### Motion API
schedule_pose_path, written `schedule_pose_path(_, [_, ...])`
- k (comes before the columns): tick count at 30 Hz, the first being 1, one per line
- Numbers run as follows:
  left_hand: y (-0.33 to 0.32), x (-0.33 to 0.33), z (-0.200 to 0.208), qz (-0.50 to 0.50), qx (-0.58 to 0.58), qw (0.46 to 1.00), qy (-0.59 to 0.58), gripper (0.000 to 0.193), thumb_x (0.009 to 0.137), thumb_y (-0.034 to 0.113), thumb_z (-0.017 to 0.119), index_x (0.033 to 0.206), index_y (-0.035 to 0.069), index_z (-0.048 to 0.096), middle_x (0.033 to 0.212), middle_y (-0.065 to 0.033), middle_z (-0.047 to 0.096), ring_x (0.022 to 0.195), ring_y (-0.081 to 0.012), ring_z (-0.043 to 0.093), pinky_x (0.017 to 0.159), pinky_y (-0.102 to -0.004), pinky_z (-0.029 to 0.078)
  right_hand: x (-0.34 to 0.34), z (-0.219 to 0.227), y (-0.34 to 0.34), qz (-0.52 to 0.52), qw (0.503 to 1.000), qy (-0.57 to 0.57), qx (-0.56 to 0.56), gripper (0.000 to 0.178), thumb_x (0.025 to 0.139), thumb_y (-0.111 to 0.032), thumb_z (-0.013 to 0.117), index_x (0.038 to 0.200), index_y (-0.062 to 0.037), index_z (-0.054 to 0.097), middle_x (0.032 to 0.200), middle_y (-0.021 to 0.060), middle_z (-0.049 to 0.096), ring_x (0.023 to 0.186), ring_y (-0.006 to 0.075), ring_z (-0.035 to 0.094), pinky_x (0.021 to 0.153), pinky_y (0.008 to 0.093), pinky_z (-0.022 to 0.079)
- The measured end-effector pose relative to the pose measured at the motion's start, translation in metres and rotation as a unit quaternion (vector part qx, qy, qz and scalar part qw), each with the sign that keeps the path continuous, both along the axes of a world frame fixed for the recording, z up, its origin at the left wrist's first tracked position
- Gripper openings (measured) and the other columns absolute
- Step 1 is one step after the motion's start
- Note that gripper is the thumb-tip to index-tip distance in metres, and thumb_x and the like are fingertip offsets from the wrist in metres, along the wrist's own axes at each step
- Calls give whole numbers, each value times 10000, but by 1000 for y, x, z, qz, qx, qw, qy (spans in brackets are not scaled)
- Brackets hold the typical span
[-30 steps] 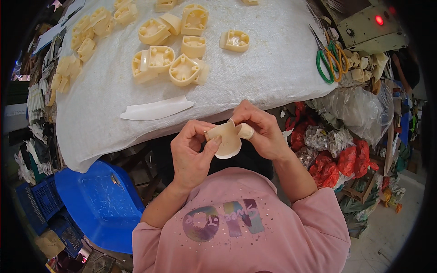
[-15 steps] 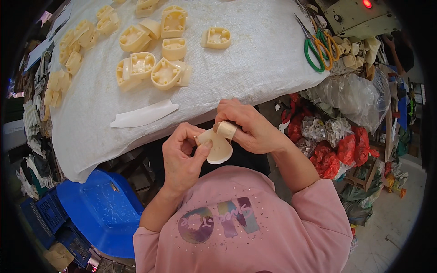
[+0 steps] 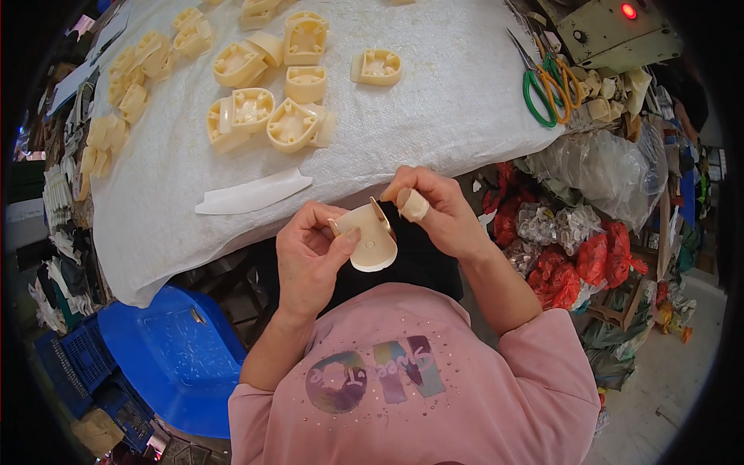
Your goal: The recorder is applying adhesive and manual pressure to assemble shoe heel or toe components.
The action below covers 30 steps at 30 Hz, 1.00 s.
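Just beyond my shirt front, my left hand [image 3: 310, 244] grips a cream U-shaped heel piece [image 3: 372, 246], with the thumb pressed on its face. The piece has a rounded lower end, a small round mark and thin upright edges at its sides. My right hand [image 3: 442, 209] is at its upper right edge, where the curled fingers pinch or touch a brownish upright flap [image 3: 381, 217]. Around a right-hand digit, apparently the thumb, is a beige wrap [image 3: 413, 204]. A curved white strip [image 3: 254, 192] lies on the table beyond my left hand.
Several cream plastic heels [image 3: 291, 125] stand on the white-sheeted table [image 3: 434, 116]. Green-handled scissors [image 3: 536, 93] and orange-handled scissors [image 3: 566, 85] lie at its right. A blue chair [image 3: 167, 349] stands at lower left; red bags [image 3: 593, 256] are piled at right.
My right thumb has come off the piece's face and moved right and up, with the fingers now at its upper edge. The held piece has turned, showing more of its face.
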<state>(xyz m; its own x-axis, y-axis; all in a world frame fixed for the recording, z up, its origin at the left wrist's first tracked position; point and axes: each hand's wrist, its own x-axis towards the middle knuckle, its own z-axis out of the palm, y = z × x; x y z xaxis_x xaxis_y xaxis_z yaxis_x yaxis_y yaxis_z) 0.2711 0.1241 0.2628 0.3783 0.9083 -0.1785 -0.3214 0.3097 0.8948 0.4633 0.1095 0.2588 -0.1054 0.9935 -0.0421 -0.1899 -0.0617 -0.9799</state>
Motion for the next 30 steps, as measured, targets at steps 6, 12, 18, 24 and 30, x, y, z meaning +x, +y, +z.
schedule_pose_path(6, [-7,9,6,0,47,998,48,192,808,71,690,909,-15,552,933,-78,615,786,-83,550,717,-222,453,-10,19,2,-9,913,-352,206,113,816,-116,598,783,-38,524,779,90,465,751,262,453,693,354,366])
schedule_pose_path(12, [1,0,6,35,187,971,147,191,756,139,759,867,50,632,1241,-153,502,1077,-167,506,864,-301,405,-3,9,-5,26,979,-116,164,171,828,-153,612,948,-48,549,876,59,514,859,200,482,773,325,377])
schedule_pose_path(18, [4,-9,0,77,506,818,263,204,669,75,789,843,123,694,1326,-137,426,1219,-286,404,891,-365,377,0,23,0,90,984,120,-91,678,715,-108,765,1296,-22,426,1222,191,531,1123,240,533,955,377,429])
schedule_pose_path(24, [6,-5,4,20,368,923,108,521,847,453,593,1227,102,542,1334,-171,416,1218,-301,400,921,-359,380,1,14,2,17,991,-42,124,691,701,-35,745,1308,-40,414,1197,162,561,1081,215,545,930,351,437])
schedule_pose_path(30, [2,2,-5,-131,-31,975,-176,692,933,404,436,1448,63,124,1220,-212,469,1072,-267,526,874,-357,452,-14,16,-3,94,963,-188,167,688,663,7,726,1285,-73,443,1179,96,584,956,271,553,807,350,461])
